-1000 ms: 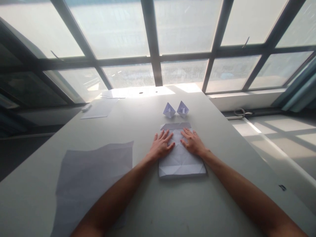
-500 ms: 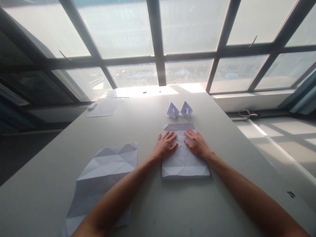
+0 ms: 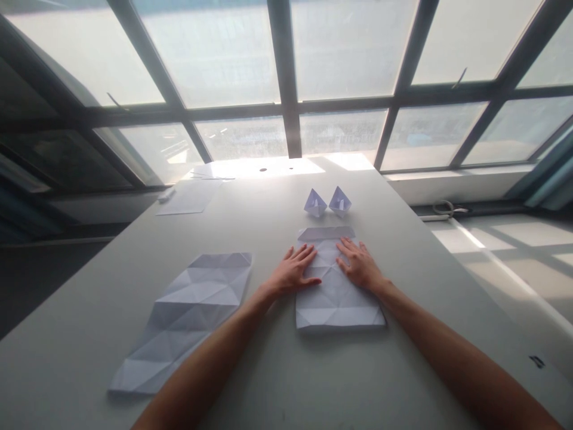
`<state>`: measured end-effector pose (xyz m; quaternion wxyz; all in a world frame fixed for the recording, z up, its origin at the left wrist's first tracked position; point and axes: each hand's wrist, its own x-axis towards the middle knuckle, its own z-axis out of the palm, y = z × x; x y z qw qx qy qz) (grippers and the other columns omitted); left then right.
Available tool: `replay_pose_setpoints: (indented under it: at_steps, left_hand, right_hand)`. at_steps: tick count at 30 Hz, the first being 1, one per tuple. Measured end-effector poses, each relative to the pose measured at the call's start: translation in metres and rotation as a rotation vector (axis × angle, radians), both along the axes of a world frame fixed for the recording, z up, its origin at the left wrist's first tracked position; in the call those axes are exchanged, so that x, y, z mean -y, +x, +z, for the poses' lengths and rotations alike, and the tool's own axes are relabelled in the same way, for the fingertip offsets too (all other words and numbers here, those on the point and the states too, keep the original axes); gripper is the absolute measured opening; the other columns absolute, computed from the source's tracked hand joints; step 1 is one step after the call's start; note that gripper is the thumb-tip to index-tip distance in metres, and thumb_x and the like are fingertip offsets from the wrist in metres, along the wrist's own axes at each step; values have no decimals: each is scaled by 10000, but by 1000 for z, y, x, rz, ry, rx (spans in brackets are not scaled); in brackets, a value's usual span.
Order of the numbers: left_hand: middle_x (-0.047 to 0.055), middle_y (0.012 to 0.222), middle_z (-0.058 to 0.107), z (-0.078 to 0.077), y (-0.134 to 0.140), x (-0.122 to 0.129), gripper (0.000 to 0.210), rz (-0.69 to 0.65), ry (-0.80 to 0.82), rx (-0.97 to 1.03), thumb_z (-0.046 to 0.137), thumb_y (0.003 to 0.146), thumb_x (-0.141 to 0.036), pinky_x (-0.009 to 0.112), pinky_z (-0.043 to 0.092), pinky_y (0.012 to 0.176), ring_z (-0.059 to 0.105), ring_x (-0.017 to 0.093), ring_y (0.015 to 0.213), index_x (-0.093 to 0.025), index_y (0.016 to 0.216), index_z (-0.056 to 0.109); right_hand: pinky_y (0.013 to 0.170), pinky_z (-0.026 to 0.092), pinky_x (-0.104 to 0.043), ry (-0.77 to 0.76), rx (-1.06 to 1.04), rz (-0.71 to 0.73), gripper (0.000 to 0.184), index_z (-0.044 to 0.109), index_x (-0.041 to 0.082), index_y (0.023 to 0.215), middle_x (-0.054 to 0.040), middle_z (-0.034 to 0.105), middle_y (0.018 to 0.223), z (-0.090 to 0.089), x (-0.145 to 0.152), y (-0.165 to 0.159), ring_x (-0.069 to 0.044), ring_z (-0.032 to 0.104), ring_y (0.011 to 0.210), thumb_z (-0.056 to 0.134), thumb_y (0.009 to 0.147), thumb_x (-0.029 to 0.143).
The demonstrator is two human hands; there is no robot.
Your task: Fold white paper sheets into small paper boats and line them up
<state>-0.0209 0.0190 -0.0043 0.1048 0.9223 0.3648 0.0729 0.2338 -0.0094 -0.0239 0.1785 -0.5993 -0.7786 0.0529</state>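
Note:
A creased sheet of white paper (image 3: 333, 301) lies in front of me, its far and near edges folded over. My left hand (image 3: 293, 270) rests flat on its left side, fingers spread. On the right side of the same sheet lies my right hand (image 3: 359, 264), also flat with the fingers apart. Beyond the sheet stand two small folded paper boats, one at left (image 3: 316, 204) and one at right (image 3: 340, 202). To the left, a second creased paper sheet (image 3: 192, 304) is spread out, partly covered by my left forearm.
A white table (image 3: 259, 233) carries everything. At its far left lie flat paper sheets (image 3: 190, 197) and a small white object (image 3: 166, 194). A small dark mark (image 3: 536, 362) shows near the right edge. Large framed windows (image 3: 340, 51) rise behind the table.
The creased sheet at left has settled flatter onto the table. My left hand has shifted slightly toward me on the front sheet; the right hand stays on it.

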Motion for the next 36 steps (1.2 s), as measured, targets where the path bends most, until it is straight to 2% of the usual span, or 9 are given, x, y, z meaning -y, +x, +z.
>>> replay_pose_setpoints:
  at_steps: [6,12,17,21,25,27,30,32,36]
  left_hand:
    - [85,1588,264,-1,0,-4,982,23,-10,12,529,787,-766,453,104,1210,204,278,1476,-209,1545,250]
    - [89,1539,369,0,-4,-8,942,72,-29,128,649,744,-705,439,173,1201,314,283,1436,-223,1503,365]
    - [72,1353,599,-4,-5,-14,608,121,-38,323,743,759,-502,428,340,1134,496,279,1317,-234,1294,632]
    - [63,1193,700,-10,-4,-19,255,149,-56,465,677,834,-339,416,433,1065,602,261,1202,-243,1053,765]
    - [47,1041,753,-10,-3,-18,177,131,-46,553,626,874,-299,425,470,1000,663,261,1086,-248,895,793]
    - [32,947,764,-8,-3,-15,192,162,-40,601,627,884,-336,386,503,911,696,241,951,-232,870,788]
    - [-3,737,723,-4,-3,-10,262,282,-40,714,621,890,-404,281,500,694,652,171,691,-198,803,758]
    - [-27,614,643,0,-2,-7,300,373,-38,803,607,893,-417,236,454,590,573,133,584,-186,737,719]
    - [-52,514,489,6,3,-5,326,556,-59,1008,599,879,-417,206,360,455,435,102,475,-183,652,606]
  right_hand:
    - [1176,121,-495,-9,-45,12,530,432,149,1452,-147,362,1539,2,-1,2,-253,291,1441,441,969,368]
    - [1146,117,-593,-48,-104,216,625,478,215,1423,-145,401,1513,10,3,13,-307,324,1423,595,885,510]
    - [1145,127,-608,-20,-229,203,439,640,258,1251,-103,570,1381,7,0,14,-307,464,1336,690,834,385]
    - [1145,177,-586,38,-322,173,216,739,279,1033,-66,686,1223,3,-3,13,-284,584,1219,676,827,256]
    - [1133,236,-571,99,-413,175,137,760,272,869,-30,754,1051,2,-4,14,-262,676,1058,645,831,209]
    - [1076,354,-528,117,-519,163,115,756,258,836,-20,769,932,3,-3,13,-244,711,914,642,845,253]
    - [828,532,-409,130,-780,66,169,741,220,794,-35,754,797,6,-1,10,-232,698,760,699,811,383]
    - [695,547,-355,124,-967,-18,250,718,195,782,-46,737,756,8,0,7,-229,679,716,738,764,443]
    - [618,537,-303,-9,-1256,-34,349,662,174,922,-54,729,824,13,4,-4,-209,667,711,742,748,466]
